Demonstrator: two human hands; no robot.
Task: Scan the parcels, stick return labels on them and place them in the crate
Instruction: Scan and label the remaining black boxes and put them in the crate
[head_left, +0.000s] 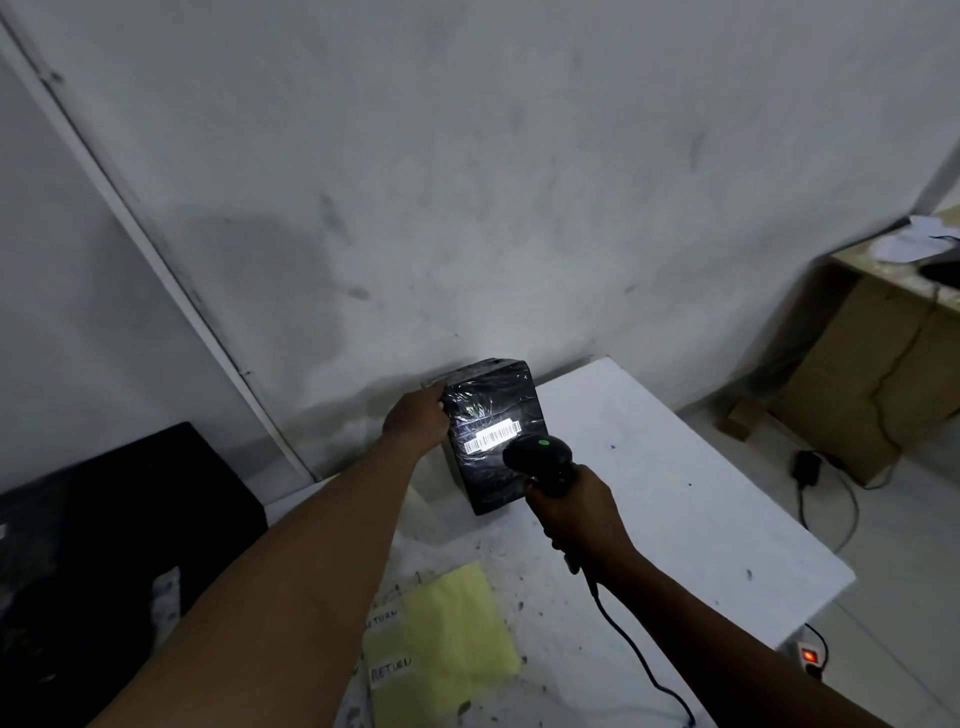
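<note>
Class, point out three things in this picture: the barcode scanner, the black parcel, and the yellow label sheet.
barcode scanner (540, 454): head view, on its black head.
black parcel (493, 402): head view, on its wrapped front face.
yellow label sheet (447, 639): head view, on its bare middle.

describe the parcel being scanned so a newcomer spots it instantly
On the white table, at its far edge by the wall, stands a black plastic-wrapped parcel, steadied by the left hand. Only it carries a lit white barcode label.
</note>
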